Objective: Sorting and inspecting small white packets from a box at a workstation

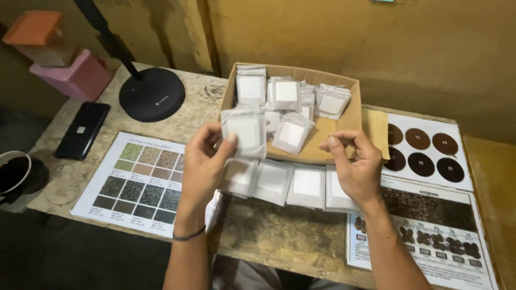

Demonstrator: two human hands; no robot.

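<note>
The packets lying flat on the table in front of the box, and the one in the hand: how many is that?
Packets in a row on the table: 4
Packet held up in the left hand: 1
Total: 5
The right hand holds none. The cardboard box has more, too piled to count.

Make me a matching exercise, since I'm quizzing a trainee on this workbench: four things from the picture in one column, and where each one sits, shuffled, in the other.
Things:
1. black phone
2. cardboard box
3. round black lamp base
4. white sachet

Places:
A. pinched in the left hand, above the table
B. flat near the table's left edge
C. back of the table, filled with white sachets
D. back left of the table, between the phone and the box

Pairs: 1-B, 2-C, 3-D, 4-A
</note>
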